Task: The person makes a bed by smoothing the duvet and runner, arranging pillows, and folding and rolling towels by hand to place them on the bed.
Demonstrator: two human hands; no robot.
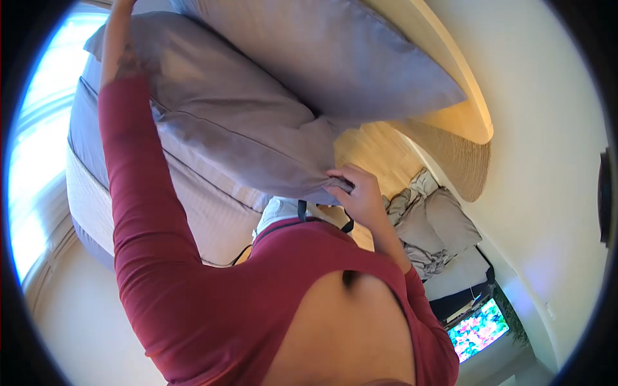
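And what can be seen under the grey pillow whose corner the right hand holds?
Past the near edge of the grey pillow, pale bedding shows. What lies farther under is covered by the pillow, so I cannot tell.

Pale wall (537, 128), probably a bright window (50, 135)

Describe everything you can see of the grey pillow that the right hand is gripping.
The grey pillow looks soft and plump, in a mauve-tinged, fabric-like cover with creases and a seam-like line along its near side. It slants across the view, above the pale bedding; whether it rests there is unclear. The right hand pinches its near corner between thumb and fingers. Another pillow lies close alongside, apparently touching. The left forearm crosses its left end; contact there cannot be told.
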